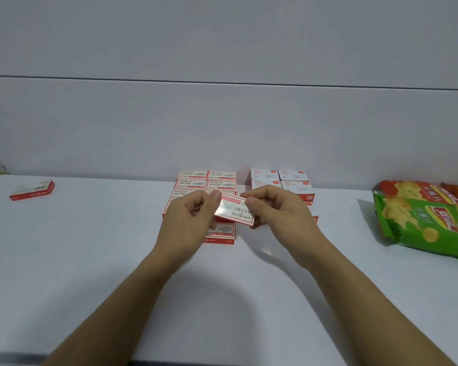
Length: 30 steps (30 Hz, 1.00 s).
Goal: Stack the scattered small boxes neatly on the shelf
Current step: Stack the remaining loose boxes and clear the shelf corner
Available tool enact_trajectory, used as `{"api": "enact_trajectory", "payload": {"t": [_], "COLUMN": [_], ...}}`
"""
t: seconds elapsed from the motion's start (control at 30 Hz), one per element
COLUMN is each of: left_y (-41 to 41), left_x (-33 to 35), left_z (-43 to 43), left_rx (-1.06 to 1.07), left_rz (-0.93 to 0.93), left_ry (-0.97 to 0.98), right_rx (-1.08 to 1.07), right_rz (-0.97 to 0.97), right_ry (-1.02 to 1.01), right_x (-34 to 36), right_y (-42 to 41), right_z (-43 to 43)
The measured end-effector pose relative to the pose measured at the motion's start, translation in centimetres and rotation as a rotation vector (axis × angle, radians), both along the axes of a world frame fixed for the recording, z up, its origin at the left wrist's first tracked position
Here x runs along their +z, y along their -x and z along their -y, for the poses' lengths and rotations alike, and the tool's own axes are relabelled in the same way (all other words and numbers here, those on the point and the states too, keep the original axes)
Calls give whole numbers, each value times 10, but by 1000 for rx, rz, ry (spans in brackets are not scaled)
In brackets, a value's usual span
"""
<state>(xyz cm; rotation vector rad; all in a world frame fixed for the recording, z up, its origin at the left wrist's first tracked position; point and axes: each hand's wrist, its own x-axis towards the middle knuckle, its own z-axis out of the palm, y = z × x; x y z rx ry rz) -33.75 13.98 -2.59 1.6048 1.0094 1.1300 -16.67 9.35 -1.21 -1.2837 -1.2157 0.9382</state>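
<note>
Pinching one small red-and-white box [234, 212] at frame centre, my left hand [188, 217] on its left end and my right hand [275, 210] on its right, I hold it tilted over the stacked boxes [193, 183] on the white shelf [103, 260] — a stray box [32, 190] lies at middle left.
</note>
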Motion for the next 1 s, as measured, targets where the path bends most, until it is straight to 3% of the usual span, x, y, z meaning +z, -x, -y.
{"api": "enact_trajectory", "payload": {"t": [0.23,0.43,0.77,0.87,1.0], "left_y": [-1,0,0,3,8], "left_x": [0,3,3,1,1], "left_z": [0,-2,4,4,1], "left_rx": [-106,-124,-168,-163,-85], "left_rz": [78,204,-19,-46,-198], "left_ry": [90,198,-32,-90,-296], "right_rx": [-13,93,62,19,-17], "right_rz": [-155,-100,49,-38,-305], "right_ry": [6,67,10,-1,25], "right_x": [1,-1,3,3,6], "right_y": [0,7,7,8,4], "right_z": [0,2,6,5,3]}}
